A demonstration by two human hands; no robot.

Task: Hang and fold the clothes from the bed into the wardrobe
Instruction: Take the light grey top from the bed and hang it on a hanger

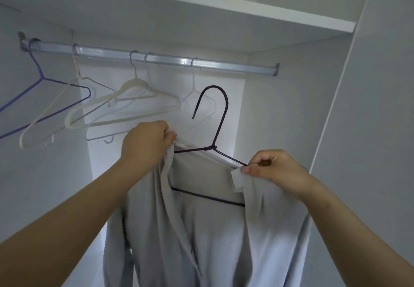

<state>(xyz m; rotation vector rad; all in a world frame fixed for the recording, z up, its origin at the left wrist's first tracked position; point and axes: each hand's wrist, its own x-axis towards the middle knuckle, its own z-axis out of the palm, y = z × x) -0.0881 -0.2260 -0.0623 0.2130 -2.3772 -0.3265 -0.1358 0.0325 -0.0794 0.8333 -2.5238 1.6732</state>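
A light grey garment [201, 230] hangs on a dark purple wire hanger [220, 116], held up in front of the open wardrobe. My left hand [146, 143] grips the garment's left shoulder at the hanger's left end. My right hand [275, 170] pinches the collar with its white label against the hanger's right arm. The hanger's hook points up and left, a short way below the metal rail [170, 59], and does not touch it.
Several empty hangers hang on the rail to the left: a purple wire one [42, 94], cream ones [134, 92] and a white one [195, 89]. A white shelf [246, 11] runs above the rail. The wardrobe's side panel [369, 107] stands at the right.
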